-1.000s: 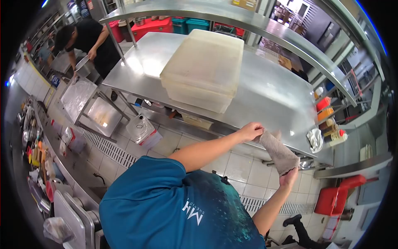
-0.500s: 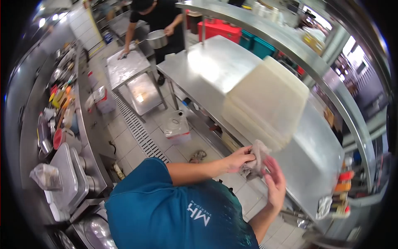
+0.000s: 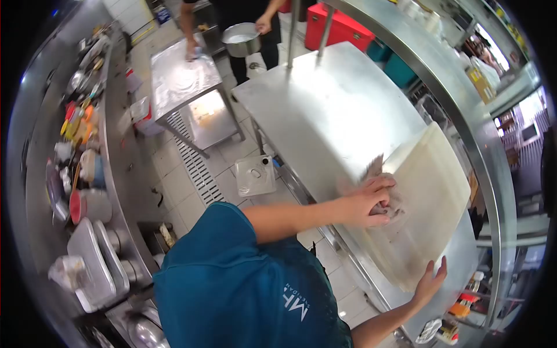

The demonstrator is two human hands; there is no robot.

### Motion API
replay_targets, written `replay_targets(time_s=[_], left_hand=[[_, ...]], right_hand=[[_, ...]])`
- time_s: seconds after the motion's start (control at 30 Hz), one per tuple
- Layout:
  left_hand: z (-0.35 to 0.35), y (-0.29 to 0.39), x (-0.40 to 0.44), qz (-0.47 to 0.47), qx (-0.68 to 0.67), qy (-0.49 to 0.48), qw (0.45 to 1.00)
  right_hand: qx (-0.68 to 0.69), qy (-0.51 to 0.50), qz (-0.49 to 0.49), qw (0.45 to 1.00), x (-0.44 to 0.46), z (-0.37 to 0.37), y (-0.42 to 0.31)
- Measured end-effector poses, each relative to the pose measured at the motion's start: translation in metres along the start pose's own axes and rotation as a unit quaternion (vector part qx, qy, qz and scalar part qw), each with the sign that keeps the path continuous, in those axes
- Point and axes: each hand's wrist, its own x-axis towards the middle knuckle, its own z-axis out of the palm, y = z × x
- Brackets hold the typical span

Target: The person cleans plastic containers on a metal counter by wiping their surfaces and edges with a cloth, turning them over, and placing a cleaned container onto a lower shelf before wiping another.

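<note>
From where I stand, going by the head view, the left hand (image 3: 371,200) has its fingers clamped on a bunched grey cloth (image 3: 395,211), held against the pale plastic container (image 3: 438,191) on the steel bench (image 3: 348,110). The right hand (image 3: 430,286), fingers spread apart, is by the container's edge; I can't tell if it touches. Farther off, a co-worker (image 3: 226,10) in black holds a metal pot (image 3: 246,47)

Head-worn view, close, facing down over steel table (image 3: 354,104).
</note>
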Motion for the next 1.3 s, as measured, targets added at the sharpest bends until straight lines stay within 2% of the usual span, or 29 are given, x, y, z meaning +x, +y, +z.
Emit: replay_targets(time_s=[0.1, 0.13, 0.17, 0.23, 0.33, 0.4, 0.47, 0.5, 0.53, 0.57, 0.63, 0.67, 0.7, 0.77, 0.83, 0.9, 1.03, 1.07, 1.1, 1.2, 1.3], left_hand=[[0.01, 0.002, 0.012, -0.116, -0.109, 0.022, 0.987], [0.011, 0.0, 0.015, -0.151, -0.137, 0.04, 0.978], [0.014, 0.002, 0.017, -0.146, -0.126, 0.048, 0.98], [0.014, 0.007, 0.02, -0.159, -0.095, 0.066, 0.98], [0.011, -0.01, 0.03, -0.193, -0.096, 0.057, 0.975], [0.006, -0.031, 0.045, -0.211, -0.1, 0.049, 0.971], [0.003, -0.057, 0.083, -0.337, -0.167, 0.057, 0.925], [0.008, -0.076, 0.109, -0.261, -0.167, 0.144, 0.94], [0.006, -0.095, 0.138, -0.272, -0.171, 0.145, 0.936], [0.001, -0.099, 0.172, -0.297, -0.151, 0.153, 0.93], [0.023, -0.15, 0.221, -0.285, -0.213, 0.188, 0.916], [0.023, -0.146, 0.245, -0.369, -0.251, 0.145, 0.883], [0.055, -0.193, 0.26, -0.308, -0.226, 0.125, 0.915], [0.119, -0.254, 0.272, -0.253, -0.203, 0.098, 0.941], [0.127, -0.247, 0.287, -0.279, -0.237, 0.063, 0.928], [0.127, -0.24, 0.297, -0.304, -0.264, 0.041, 0.915], [0.13, -0.242, 0.309, -0.316, -0.29, 0.02, 0.903], [0.13, -0.242, 0.307, -0.319, -0.296, 0.016, 0.9], [0.13, -0.24, 0.308, -0.317, -0.298, 0.012, 0.9], [0.127, -0.237, 0.302, -0.314, -0.285, 0.008, 0.906], [0.122, -0.24, 0.296, -0.32, -0.275, 0.014, 0.907]], right_hand=[[-0.008, -0.013, 0.036, 0.999, 0.035, -0.012, -0.024], [-0.018, -0.006, -0.009, 1.0, 0.054, -0.009, -0.021], [-0.003, -0.03, -0.048, 0.998, 0.076, -0.006, -0.014], [-0.07, -0.065, -0.106, 0.99, 0.125, 0.006, -0.021], [-0.05, -0.1, -0.125, 0.986, 0.186, 0.034, -0.047], [-0.1, -0.132, -0.064, 0.984, 0.222, 0.064, -0.064], [-0.185, 0.002, -0.14, 0.973, 0.244, 0.103, -0.068], [-0.189, -0.002, -0.142, 0.972, 0.248, 0.106, -0.086], [-0.118, -0.066, -0.118, 0.984, 0.25, 0.104, -0.111], [-0.176, -0.005, -0.159, 0.971, 0.252, 0.131, -0.099], [-0.296, 0.133, -0.213, 0.922, 0.256, 0.186, -0.074], [-0.244, 0.046, -0.161, 0.955, 0.248, 0.177, -0.082], [-0.216, 0.001, -0.136, 0.967, 0.247, 0.17, -0.092], [-0.171, -0.051, -0.103, 0.979, 0.242, 0.161, -0.104], [-0.152, -0.058, -0.093, 0.982, 0.244, 0.158, -0.105], [-0.138, -0.01, -0.161, 0.977, 0.243, 0.162, -0.1], [-0.127, 0.003, -0.164, 0.978, 0.247, 0.177, -0.092], [-0.305, 0.116, -0.239, 0.915, 0.248, 0.186, -0.079], [-0.309, 0.151, -0.257, 0.903, 0.251, 0.196, -0.075], [-0.203, 0.146, -0.308, 0.918, 0.262, 0.207, -0.061], [-0.173, 0.201, -0.382, 0.885, 0.276, 0.221, -0.045]])
